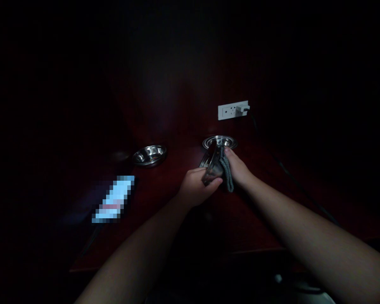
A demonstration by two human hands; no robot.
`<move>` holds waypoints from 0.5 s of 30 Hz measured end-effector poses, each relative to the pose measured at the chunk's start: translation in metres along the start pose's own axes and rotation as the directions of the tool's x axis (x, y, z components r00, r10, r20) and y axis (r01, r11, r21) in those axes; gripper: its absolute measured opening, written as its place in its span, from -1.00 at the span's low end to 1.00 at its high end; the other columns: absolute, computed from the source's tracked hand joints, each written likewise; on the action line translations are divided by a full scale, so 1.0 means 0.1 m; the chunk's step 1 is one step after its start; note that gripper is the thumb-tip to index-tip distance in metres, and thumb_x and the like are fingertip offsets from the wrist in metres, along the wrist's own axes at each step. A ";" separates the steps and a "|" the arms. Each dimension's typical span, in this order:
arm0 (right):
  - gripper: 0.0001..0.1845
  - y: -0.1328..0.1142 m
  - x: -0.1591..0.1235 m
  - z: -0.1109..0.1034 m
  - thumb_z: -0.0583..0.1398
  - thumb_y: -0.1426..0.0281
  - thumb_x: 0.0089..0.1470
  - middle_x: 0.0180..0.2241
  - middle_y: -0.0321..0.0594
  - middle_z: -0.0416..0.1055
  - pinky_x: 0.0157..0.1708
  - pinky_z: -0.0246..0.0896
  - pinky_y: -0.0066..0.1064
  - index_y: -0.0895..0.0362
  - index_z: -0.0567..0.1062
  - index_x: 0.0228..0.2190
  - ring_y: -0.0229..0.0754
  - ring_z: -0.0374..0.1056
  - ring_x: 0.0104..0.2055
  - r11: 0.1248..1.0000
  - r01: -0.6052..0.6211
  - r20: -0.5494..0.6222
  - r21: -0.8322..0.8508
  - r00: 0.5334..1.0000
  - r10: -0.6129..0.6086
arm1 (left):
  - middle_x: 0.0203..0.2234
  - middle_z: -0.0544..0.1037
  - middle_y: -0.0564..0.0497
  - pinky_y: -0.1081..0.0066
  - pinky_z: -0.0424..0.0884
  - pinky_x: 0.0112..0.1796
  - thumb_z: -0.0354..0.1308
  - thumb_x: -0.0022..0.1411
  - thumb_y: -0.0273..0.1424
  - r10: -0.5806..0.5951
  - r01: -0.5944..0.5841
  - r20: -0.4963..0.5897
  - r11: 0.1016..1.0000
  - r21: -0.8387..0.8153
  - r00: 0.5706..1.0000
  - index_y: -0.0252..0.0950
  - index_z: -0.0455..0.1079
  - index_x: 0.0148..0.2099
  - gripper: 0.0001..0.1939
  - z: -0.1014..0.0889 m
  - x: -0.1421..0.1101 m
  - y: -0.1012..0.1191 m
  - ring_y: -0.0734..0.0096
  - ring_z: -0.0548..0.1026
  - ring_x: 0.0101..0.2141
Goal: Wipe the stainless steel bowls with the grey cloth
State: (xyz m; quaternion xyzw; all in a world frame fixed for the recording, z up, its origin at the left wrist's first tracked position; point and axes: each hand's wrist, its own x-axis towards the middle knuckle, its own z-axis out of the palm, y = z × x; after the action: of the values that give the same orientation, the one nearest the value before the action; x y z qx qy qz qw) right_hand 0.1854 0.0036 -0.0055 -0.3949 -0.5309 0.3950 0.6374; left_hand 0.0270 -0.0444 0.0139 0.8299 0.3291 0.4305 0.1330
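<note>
My left hand [196, 186] grips the near left side of a steel bowl [213, 171], thumb on its outer wall. The bowl is tipped on its side above the table. A folded grey cloth [227, 171] is pinched in my right hand [236, 165] and pressed against the bowl's right side. Some of my right fingers are hidden behind the cloth and bowl. Just beyond my hands lies a shiny steel dish [220, 141] with a wide rim, partly covered by the bowl.
Another steel bowl [150, 155] sits on the dark red table [174, 177] to the left. Nearer on that side is a lit, blurred-out screen [114, 200]. A white socket plate [228, 111] with a plugged-in adapter [242, 108] is on the back wall; its dark cable runs down the right.
</note>
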 end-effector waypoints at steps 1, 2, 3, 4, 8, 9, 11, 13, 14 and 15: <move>-0.53 -0.01 0.00 0.00 0.05 0.00 0.05 -0.09 -0.30 0.44 0.15 0.01 -0.22 0.02 0.45 -0.14 -0.13 0.29 0.03 1.000 -0.002 -0.004 -0.001 1.000 0.002 | -0.54 0.48 0.04 0.47 0.34 -0.46 0.16 0.10 -0.33 0.002 -0.002 0.000 1.000 -0.002 1.000 -0.32 0.41 -0.46 -0.83 0.00 0.00 0.00 0.48 0.43 -0.51; -0.52 -0.01 0.00 0.00 0.05 0.00 0.05 -0.09 -0.30 0.44 0.15 0.01 -0.22 0.02 0.45 -0.14 -0.13 0.29 0.03 1.000 -0.002 -0.007 -0.001 1.000 0.002 | -0.54 0.49 0.04 0.47 0.34 -0.45 0.16 0.10 -0.34 0.003 -0.003 0.002 1.000 -0.003 1.000 -0.32 0.41 -0.46 -0.83 0.00 0.00 0.00 0.47 0.43 -0.50; -0.52 -0.01 0.00 0.00 0.05 0.00 0.04 -0.09 -0.30 0.44 0.15 0.01 -0.22 0.02 0.45 -0.14 -0.13 0.29 0.03 1.000 -0.002 -0.008 -0.002 1.000 0.002 | -0.54 0.49 0.04 0.47 0.34 -0.45 0.16 0.10 -0.34 0.004 -0.004 0.006 1.000 0.000 1.000 -0.32 0.41 -0.46 -0.83 0.00 0.00 0.00 0.48 0.43 -0.50; -0.52 -0.01 0.00 0.00 0.05 0.00 0.04 -0.10 -0.30 0.44 0.15 0.02 -0.22 0.02 0.45 -0.14 -0.13 0.30 0.02 1.000 0.000 -0.007 -0.002 1.000 0.000 | -0.54 0.49 0.04 0.47 0.34 -0.44 0.16 0.10 -0.34 0.003 -0.003 0.008 1.000 0.003 1.000 -0.32 0.41 -0.47 -0.83 0.00 0.00 0.00 0.48 0.43 -0.50; -0.50 0.01 0.01 0.00 0.05 -0.02 0.04 -0.10 -0.29 0.45 0.13 0.04 -0.22 0.03 0.45 -0.14 -0.13 0.30 0.01 1.000 0.000 0.009 0.004 1.000 0.000 | -0.54 0.49 0.05 0.48 0.34 -0.44 0.17 0.09 -0.34 -0.002 0.002 0.003 1.000 0.014 1.000 -0.32 0.42 -0.47 -0.83 0.00 0.00 0.00 0.49 0.44 -0.50; -0.50 0.02 0.01 -0.01 0.05 -0.02 0.03 -0.08 -0.29 0.44 0.14 0.04 -0.22 0.03 0.44 -0.13 -0.13 0.30 0.02 1.000 -0.002 0.008 0.003 1.000 0.002 | -0.54 0.49 0.05 0.48 0.34 -0.45 0.17 0.09 -0.34 -0.001 0.001 0.002 1.000 0.013 1.000 -0.32 0.42 -0.47 -0.84 0.00 0.00 0.00 0.48 0.44 -0.50; -0.49 0.03 0.02 -0.01 0.06 -0.02 0.03 -0.05 -0.28 0.42 0.15 0.02 -0.21 0.03 0.43 -0.11 -0.13 0.27 0.05 1.000 -0.014 -0.007 -0.002 1.000 0.014 | -0.53 0.50 0.04 0.48 0.36 -0.43 0.16 0.10 -0.34 0.001 -0.001 0.005 1.000 0.012 1.000 -0.31 0.44 -0.45 -0.84 0.00 0.00 0.00 0.47 0.45 -0.49; -0.48 0.03 0.02 -0.02 0.07 -0.02 0.01 -0.05 -0.28 0.41 0.15 0.02 -0.21 0.03 0.44 -0.12 -0.12 0.26 0.06 1.000 -0.029 -0.028 -0.002 0.999 0.029 | -0.50 0.53 0.03 0.46 0.38 -0.40 0.16 0.10 -0.34 0.002 -0.002 0.012 1.000 0.010 1.000 -0.31 0.46 -0.43 -0.85 0.01 0.00 0.00 0.45 0.47 -0.47; -0.49 0.03 0.01 -0.01 0.08 -0.02 0.01 -0.06 -0.28 0.43 0.15 0.02 -0.22 0.04 0.44 -0.13 -0.12 0.28 0.05 0.999 -0.034 -0.031 0.003 0.999 0.034 | -0.48 0.54 0.02 0.45 0.39 -0.38 0.16 0.11 -0.34 0.002 -0.003 0.014 1.000 0.008 1.000 -0.31 0.47 -0.41 -0.85 0.01 0.00 0.00 0.44 0.48 -0.45; -0.49 0.02 0.01 -0.01 0.08 -0.02 0.01 -0.09 -0.29 0.44 0.14 0.04 -0.22 0.04 0.45 -0.15 -0.12 0.30 0.03 0.999 -0.037 -0.029 0.010 0.999 0.038 | -0.46 0.55 0.01 0.44 0.40 -0.36 0.15 0.11 -0.34 0.003 -0.003 0.014 1.000 0.008 1.000 -0.31 0.48 -0.39 -0.85 0.01 -0.01 0.00 0.43 0.49 -0.44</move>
State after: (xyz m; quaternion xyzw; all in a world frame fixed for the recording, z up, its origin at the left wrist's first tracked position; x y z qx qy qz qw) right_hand 0.1865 0.0047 -0.0068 -0.4074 -0.5121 0.4037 0.6394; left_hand 0.0281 -0.0450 0.0129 0.8339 0.3286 0.4236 0.1311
